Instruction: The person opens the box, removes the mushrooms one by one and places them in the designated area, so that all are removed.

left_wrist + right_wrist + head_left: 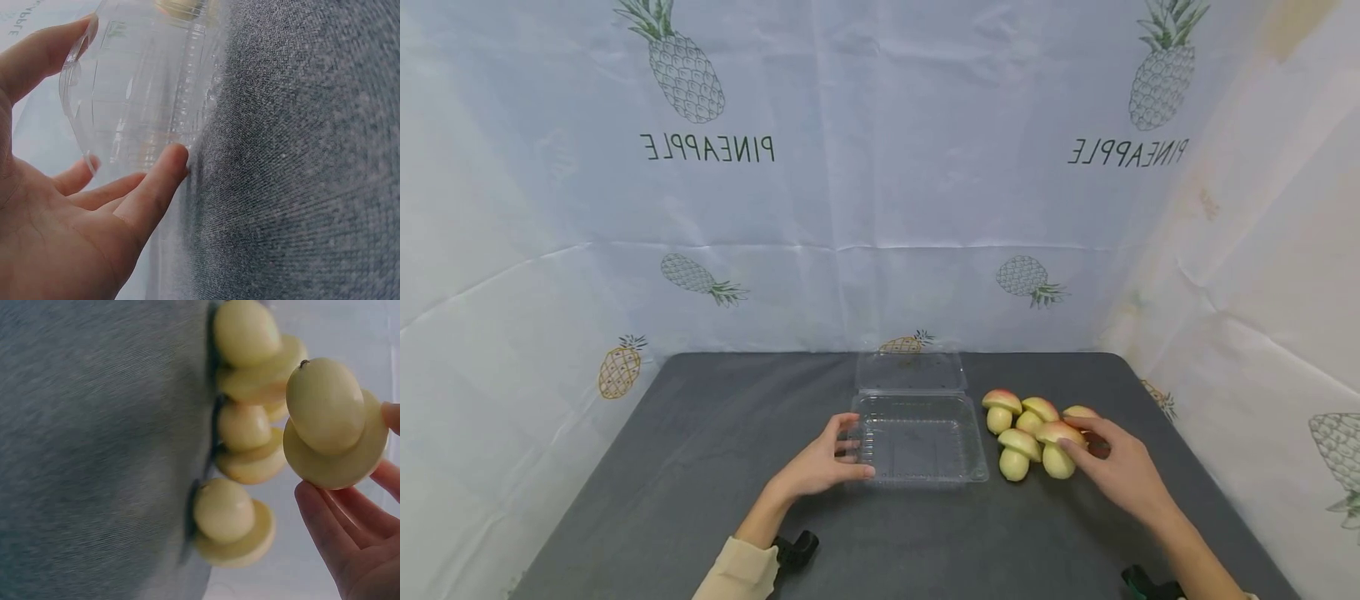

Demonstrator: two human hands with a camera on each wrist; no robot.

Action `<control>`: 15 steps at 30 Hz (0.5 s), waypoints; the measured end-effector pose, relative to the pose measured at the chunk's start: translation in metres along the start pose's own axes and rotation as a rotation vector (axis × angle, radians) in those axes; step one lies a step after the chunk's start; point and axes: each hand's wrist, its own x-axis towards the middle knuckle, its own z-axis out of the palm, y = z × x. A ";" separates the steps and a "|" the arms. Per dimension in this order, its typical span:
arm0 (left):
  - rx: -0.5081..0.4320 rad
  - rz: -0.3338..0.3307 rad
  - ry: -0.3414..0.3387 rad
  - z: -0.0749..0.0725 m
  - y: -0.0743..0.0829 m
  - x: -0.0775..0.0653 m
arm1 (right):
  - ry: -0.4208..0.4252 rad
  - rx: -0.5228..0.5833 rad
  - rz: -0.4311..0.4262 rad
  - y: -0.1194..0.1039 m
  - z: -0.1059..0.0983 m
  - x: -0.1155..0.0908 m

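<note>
In the head view my left hand (pixel 822 463) holds the left side of a clear plastic clamshell container (pixel 917 477). The left wrist view has its thumb at the container's rim and its other fingers against the side wall. My right hand (pixel 1116 467) pinches a mushroom-shaped piece (pixel 1060 460) with a pale yellow stem and a reddish-yellow cap. In the right wrist view this mushroom (pixel 328 409) is clear of the table, its rounded stem toward the camera. Several similar mushrooms (pixel 1015 464) sit beside it, right of the container.
The container's lid (pixel 910 371) is folded back toward the far edge of the dark grey table (pixel 760 383). Pale cloth (pixel 880 192) with pineapple prints stands behind and at both sides. Black wrist devices (pixel 797 550) are strapped on.
</note>
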 end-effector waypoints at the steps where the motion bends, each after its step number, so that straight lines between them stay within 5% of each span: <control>1: 0.000 0.001 -0.001 0.000 0.000 0.000 | -0.008 0.000 0.014 0.002 0.000 0.000; 15: -0.002 0.006 -0.010 -0.001 0.000 0.000 | -0.050 -0.027 0.035 0.030 0.013 0.000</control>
